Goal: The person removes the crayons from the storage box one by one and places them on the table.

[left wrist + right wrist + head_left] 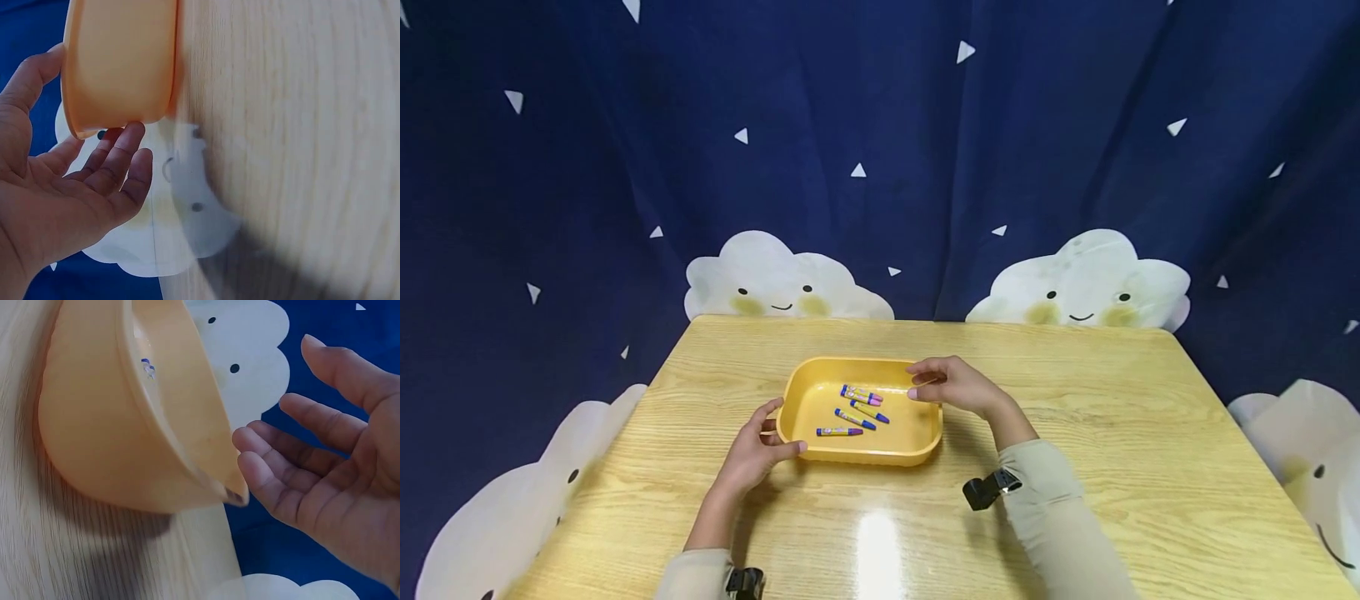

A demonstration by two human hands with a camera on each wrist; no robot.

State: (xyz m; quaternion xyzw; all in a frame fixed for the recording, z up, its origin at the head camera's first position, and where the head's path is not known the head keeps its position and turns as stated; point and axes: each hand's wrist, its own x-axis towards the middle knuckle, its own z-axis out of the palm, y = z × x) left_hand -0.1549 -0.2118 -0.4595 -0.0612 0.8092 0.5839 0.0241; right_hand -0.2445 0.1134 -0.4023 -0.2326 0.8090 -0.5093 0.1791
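Near the middle of the wooden table (1075, 433), the yellow tray (917, 446) holding four crayons (856, 411) sits between the left hand (752, 454), relaxed with fingertips touching its near-left corner, and the right hand (955, 385), loosely spread at its far-right rim.

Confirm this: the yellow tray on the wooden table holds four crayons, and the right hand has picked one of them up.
Not quite. The yellow tray on the wooden table does hold four crayons, but the right hand holds none: the right wrist view shows its fingers open and empty beside the tray's rim.
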